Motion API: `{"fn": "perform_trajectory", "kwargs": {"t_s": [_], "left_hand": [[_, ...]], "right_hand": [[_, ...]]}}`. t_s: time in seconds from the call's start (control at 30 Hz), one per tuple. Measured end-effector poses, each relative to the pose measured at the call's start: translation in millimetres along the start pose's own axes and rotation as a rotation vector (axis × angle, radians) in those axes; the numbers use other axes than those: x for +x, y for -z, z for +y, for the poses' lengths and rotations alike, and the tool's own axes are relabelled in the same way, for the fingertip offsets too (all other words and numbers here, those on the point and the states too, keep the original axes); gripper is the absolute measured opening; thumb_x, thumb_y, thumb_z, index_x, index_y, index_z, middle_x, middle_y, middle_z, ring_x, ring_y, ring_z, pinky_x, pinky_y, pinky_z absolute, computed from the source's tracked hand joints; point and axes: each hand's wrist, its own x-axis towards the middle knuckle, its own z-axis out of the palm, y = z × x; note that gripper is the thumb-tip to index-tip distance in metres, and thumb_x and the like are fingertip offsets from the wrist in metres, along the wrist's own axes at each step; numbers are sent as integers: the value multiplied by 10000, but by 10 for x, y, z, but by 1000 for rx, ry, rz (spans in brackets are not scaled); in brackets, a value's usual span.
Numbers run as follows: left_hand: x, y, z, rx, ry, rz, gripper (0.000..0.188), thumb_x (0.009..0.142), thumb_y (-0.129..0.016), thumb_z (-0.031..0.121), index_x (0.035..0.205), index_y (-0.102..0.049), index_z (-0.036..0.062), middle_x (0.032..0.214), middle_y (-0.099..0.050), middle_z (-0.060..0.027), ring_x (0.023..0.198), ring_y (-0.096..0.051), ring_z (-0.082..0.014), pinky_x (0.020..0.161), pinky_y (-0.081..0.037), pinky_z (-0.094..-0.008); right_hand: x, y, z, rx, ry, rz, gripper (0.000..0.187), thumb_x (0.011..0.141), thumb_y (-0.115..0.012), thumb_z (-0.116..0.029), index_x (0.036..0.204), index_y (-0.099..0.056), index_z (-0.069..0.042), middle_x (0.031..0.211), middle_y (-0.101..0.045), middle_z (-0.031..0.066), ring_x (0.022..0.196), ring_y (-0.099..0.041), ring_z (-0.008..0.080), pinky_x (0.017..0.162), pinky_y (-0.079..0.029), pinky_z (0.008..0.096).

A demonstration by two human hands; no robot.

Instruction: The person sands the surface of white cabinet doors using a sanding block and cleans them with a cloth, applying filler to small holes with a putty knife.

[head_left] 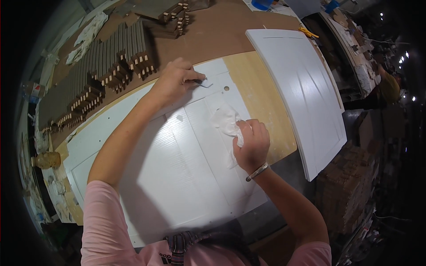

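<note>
A white panel (177, 186) with grooved lines and small holes lies flat in front of me. Over its far part, my left hand (175, 80) is closed in a pinch around a small tool with a dark handle (197, 81); a thin bent edge shows at its tip, close to the panel, but its exact kind is unclear. To the right, my right hand (253, 141) is closed on a crumpled white cloth (227, 120), part of which spreads over the panel. A bracelet (257, 172) circles the right wrist. Near the panel's far right corner is a round hole (226, 88).
A second white panel (297, 88) leans or lies at the right. Dark brown slats with pale dowels (120, 53) are stacked beyond the work panel at the left. A jar (46, 160) stands at the left edge. A yellow-orange tool (308, 32) rests behind the second panel.
</note>
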Motion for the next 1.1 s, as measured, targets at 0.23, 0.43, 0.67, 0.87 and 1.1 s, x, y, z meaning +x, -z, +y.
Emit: {"fn": "perform_trajectory", "kwargs": {"t_s": [0.23, 0.43, 0.67, 0.87, 1.1], "left_hand": [[101, -94, -112, 31, 21, 48, 290, 757, -762, -1, 1030, -779, 94, 846, -630, -50, 848, -541, -243, 793, -480, -365], [166, -32, -36, 1, 30, -2, 301, 756, -762, -3, 1041, -777, 93, 874, -646, -64, 863, -551, -261, 798, -490, -382], [178, -53, -79, 5, 17, 13, 320, 739, -768, -7, 1042, -778, 95, 879, -647, -59, 867, -554, -262, 800, -491, -383], [106, -51, 35, -54, -32, 11, 328, 725, -777, 3, 1033, -785, 115, 877, -644, -55, 859, -550, -261, 804, -473, -377], [90, -65, 62, -28, -51, -32, 325, 721, -785, 1, 1023, -788, 122, 872, -641, -56, 870, -547, -255, 807, -473, -383]], "right_hand": [[-3, -8, -2, 3, 3, 8, 383, 657, -684, -1, 1035, -640, -49, 970, -586, 125, 880, -562, 342, 747, -460, 436], [-15, -15, 3, -8, -7, 4, 384, 658, -691, -7, 1035, -640, -52, 969, -580, 117, 887, -560, 339, 751, -458, 433], [-2, -11, -10, -9, -1, 0, 393, 657, -697, -13, 1044, -637, -53, 974, -578, 116, 893, -560, 336, 755, -453, 436], [-7, -9, 13, -18, -3, 6, 388, 657, -695, -10, 1039, -639, -56, 970, -579, 114, 889, -560, 334, 752, -454, 431], [6, -10, -15, -5, 6, 14, 381, 655, -692, -1, 1029, -641, -51, 966, -578, 118, 883, -561, 333, 745, -455, 428]]}}
